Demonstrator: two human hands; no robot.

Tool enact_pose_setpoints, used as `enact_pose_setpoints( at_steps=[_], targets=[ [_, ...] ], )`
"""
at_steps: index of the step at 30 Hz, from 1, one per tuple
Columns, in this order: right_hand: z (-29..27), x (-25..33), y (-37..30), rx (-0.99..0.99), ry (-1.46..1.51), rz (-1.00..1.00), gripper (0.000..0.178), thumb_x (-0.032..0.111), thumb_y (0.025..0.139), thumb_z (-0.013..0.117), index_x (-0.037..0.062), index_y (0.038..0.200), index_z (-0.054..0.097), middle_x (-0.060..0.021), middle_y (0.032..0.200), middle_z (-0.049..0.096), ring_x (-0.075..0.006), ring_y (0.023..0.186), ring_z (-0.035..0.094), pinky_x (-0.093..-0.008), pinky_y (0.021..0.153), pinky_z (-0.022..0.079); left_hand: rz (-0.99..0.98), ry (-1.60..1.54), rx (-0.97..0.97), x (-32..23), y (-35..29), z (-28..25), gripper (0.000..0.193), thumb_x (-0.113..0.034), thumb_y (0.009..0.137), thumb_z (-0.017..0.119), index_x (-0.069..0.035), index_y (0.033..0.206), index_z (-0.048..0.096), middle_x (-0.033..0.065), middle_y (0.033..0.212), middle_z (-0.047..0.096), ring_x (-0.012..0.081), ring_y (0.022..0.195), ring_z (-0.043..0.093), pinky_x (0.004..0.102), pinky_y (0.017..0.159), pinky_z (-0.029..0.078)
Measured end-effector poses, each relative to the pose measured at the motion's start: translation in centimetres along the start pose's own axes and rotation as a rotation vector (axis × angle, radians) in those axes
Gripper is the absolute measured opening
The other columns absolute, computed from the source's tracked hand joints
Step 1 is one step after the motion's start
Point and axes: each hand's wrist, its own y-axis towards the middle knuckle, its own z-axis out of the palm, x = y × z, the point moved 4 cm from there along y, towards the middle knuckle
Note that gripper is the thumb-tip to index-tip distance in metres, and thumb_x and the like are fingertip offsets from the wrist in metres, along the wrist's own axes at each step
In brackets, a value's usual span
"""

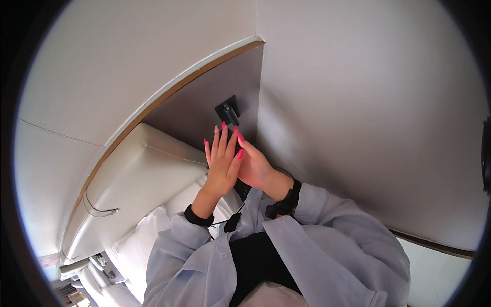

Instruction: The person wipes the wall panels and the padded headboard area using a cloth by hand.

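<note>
My left hand [221, 165] lies across the front with its back showing, fingers stretched out and spread, nails pink. Behind and beside it, my right hand [255, 168] is turned palm inward, one digit pointing up and its other fingers hidden behind the left hand. A dark patch [238, 148] shows between the hands; what it belongs to is too covered to make out. Just beyond the fingertips, a black wall fixture [231, 112] with a square plate and a short tube is mounted on the brown-grey panel [186, 107].
A cream padded headboard [153, 158] runs along the left, with white pillows [153, 222] below it. A thin curved metal piece [102, 210] sticks out from the headboard. A plain pale wall [368, 102] rises on the right. A brown trim strip [169, 91] edges the panel.
</note>
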Motion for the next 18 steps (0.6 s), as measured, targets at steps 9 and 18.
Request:
enact_pose_setpoints(
  at_steps=[9, 18],
  targets=[
    [4.4, 8.4, -0.2, -0.264, -0.646, -0.833, 0.031, 0.014, 0.100, 0.056, -0.0023, 0.127, 0.058, -0.0077, 0.117, 0.066, -0.0151, 0.104, 0.062, -0.0288, 0.094, 0.045, 0.240, -0.295, -0.269, -4.2, -0.1, -9.7, 0.034, 0.004, 0.089, 0.053, 0.004, 0.123, 0.061, 0.0196, 0.127, 0.062, 0.0330, 0.119, 0.059, 0.0441, 0.107, 0.041],
    [14.5, 6.9, 8.2, 0.074, -1.931, -1.458, 0.051, -0.002, 0.065, 0.069, 0.0007, 0.116, 0.061, -0.0157, 0.120, 0.061, -0.0385, 0.121, 0.053, -0.0489, 0.105, 0.041, 0.078, -0.165, -0.850, -0.5, -6.9, -19.1, 0.025, -0.002, 0.094, 0.044, 0.006, 0.106, 0.065, 0.0175, 0.103, 0.070, 0.0318, 0.106, 0.064, 0.0485, 0.105, 0.042]
  ],
)
